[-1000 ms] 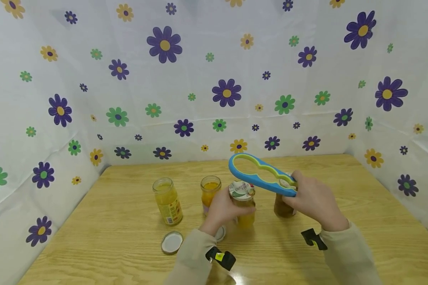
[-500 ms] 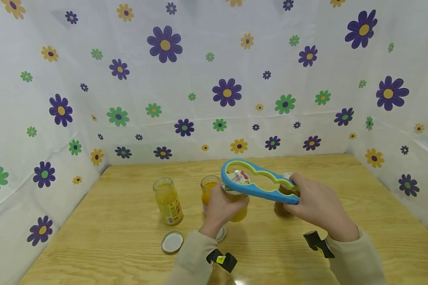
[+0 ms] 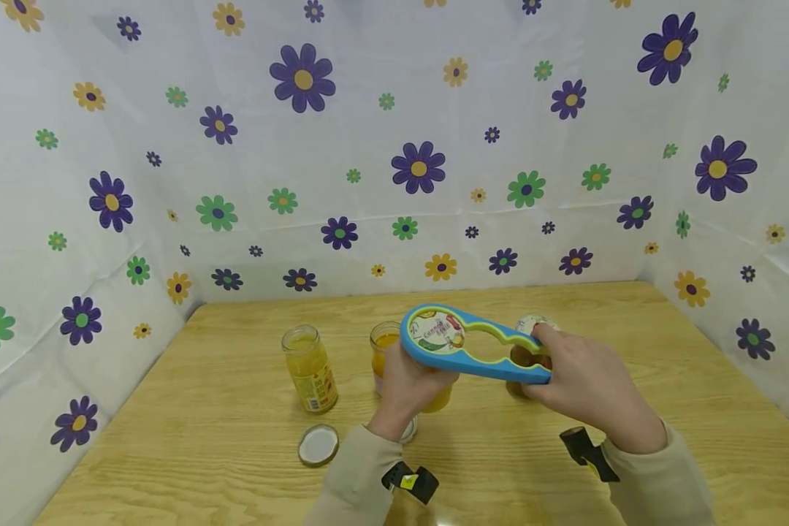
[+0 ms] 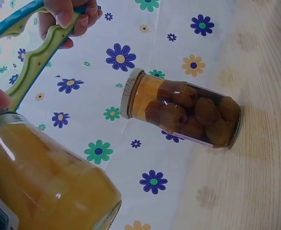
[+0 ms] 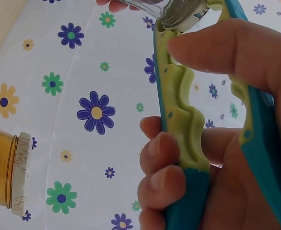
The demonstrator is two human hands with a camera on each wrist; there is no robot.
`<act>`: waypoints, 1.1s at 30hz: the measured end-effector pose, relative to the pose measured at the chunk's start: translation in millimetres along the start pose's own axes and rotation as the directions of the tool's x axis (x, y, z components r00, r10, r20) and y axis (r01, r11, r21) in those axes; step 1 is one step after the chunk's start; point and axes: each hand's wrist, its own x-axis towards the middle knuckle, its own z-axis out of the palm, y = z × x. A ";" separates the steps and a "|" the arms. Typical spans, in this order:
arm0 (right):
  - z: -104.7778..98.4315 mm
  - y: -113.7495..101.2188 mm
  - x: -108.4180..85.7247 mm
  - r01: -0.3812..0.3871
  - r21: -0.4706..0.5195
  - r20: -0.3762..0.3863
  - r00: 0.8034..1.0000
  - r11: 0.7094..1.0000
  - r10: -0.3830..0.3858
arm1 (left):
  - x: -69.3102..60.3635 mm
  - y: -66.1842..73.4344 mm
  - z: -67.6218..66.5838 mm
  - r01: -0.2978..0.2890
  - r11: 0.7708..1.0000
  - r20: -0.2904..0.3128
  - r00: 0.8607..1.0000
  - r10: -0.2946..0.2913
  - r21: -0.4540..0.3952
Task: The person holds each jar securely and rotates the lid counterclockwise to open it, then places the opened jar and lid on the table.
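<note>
My left hand (image 3: 410, 383) grips a lidded jar with yellow contents (image 4: 59, 177), tilted in the left wrist view. My right hand (image 3: 592, 380) holds a blue and green jar opener (image 3: 480, 369) by its handle end, fingers curled round the arms in the right wrist view. The opener's large loop surrounds the printed lid (image 3: 437, 330) of the held jar. Behind the opener's handle end stands a lidded jar of dark round pieces (image 4: 193, 112), partly hidden in the head view.
An uncovered yellow jar (image 3: 312, 376) stands at the left, with an uncovered orange jar (image 3: 380, 361) partly behind my left hand. One loose lid (image 3: 318, 446) lies in front; another (image 3: 409, 429) is beside my left wrist. A flowered cloth hangs behind the wooden table (image 3: 191, 438).
The opener has moved left and down, its loop now around the held jar's lid. My left hand has shifted the jar slightly left, and my right hand has come slightly lower.
</note>
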 end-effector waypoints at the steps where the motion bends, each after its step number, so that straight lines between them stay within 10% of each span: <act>1: -0.2 -0.1 -0.1 0.001 -0.002 0.000 1.000 1.000 -0.001 | 0.0 0.5 0.0 -0.004 1.000 -0.006 1.000 0.004 0.018; 15: 3.4 -3.5 -0.5 0.045 -0.157 -0.124 0.990 0.987 -0.064 | 0.1 1.8 -0.6 0.015 1.000 -0.003 1.000 -0.015 0.005; 28: 12.1 1.0 2.7 0.204 -0.283 -0.342 0.892 0.937 -0.297 | 0.7 2.1 -3.1 -0.025 0.998 -0.029 0.999 0.026 0.049; 33: 9.7 0.1 1.9 0.223 -0.288 -0.315 0.896 0.931 -0.312 | -0.5 6.8 -5.2 0.011 0.995 -0.017 1.000 -0.010 0.100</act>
